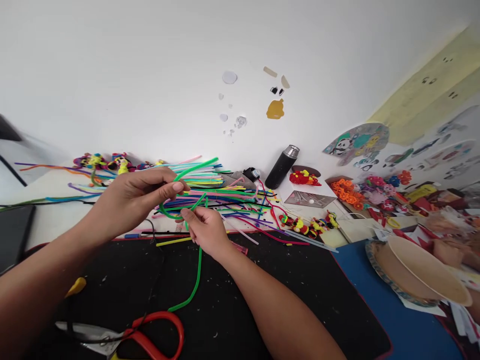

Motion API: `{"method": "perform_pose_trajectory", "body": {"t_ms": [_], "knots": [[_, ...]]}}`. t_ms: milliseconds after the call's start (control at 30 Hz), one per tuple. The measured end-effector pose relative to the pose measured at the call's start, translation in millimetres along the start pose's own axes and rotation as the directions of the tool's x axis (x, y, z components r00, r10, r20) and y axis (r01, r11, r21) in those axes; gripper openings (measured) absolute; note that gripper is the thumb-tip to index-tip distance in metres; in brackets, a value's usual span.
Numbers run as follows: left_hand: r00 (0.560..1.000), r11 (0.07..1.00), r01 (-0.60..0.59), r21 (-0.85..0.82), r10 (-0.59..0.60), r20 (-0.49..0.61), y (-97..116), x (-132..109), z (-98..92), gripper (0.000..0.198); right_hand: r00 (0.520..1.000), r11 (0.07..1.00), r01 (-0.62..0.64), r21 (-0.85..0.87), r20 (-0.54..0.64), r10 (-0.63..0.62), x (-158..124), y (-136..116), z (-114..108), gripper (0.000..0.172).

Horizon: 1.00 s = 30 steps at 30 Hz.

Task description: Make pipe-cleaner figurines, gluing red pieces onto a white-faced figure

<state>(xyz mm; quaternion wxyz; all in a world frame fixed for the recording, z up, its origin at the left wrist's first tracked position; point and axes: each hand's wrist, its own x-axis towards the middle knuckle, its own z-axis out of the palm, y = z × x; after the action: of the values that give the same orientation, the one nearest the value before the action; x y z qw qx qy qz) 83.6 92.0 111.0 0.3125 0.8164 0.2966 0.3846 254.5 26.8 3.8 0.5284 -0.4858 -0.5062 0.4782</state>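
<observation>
A green pipe cleaner [195,280] is bent into a loop between my two hands, above the near edge of a heap of pipe cleaners. My left hand [140,197] pinches its upper part between thumb and index finger, and one end sticks out up and to the right. My right hand [206,230] grips the lower part of the loop, where short green ends stand up. From below the right hand a long green length hangs down and curves left over the black mat [240,310]. Part of the bend is hidden behind the fingers.
Red-handled scissors [159,335] lie on the mat at front left. Behind my hands spreads a heap of coloured pipe cleaners [225,192]. A black thermos [282,167], a white box [311,197] and small pipe-cleaner figures [300,224] stand at right, with bowls [423,270] beyond.
</observation>
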Motion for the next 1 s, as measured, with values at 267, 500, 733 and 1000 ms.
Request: {"method": "perform_pose_trajectory", "body": {"t_ms": [267,500,733,1000], "knots": [[0.997,0.999,0.007,-0.054,-0.011,-0.076,10.1,5.2,-4.4,0.037,0.995,0.997,-0.043,0.064,-0.089,0.048,1.2,-17.5,-1.3,0.059],[0.947,0.885,0.271,-0.378,-0.315,-0.06,2.3,0.7,18.7,0.048,0.965,0.953,0.053,0.298,-0.259,0.027,-2.9,-41.7,-6.7,0.051],[0.903,0.816,0.404,-0.413,-0.428,0.037,-19.4,-10.6,46.0,0.06,0.958,0.981,0.096,0.166,-0.284,-0.046,-17.9,-15.4,-22.2,0.057],[0.831,0.816,0.5,-0.291,-0.357,0.427,-13.0,-19.2,66.0,0.06,0.951,0.991,0.129,0.044,-0.287,-0.112,-20.9,-15.4,-33.0,0.059]]}}
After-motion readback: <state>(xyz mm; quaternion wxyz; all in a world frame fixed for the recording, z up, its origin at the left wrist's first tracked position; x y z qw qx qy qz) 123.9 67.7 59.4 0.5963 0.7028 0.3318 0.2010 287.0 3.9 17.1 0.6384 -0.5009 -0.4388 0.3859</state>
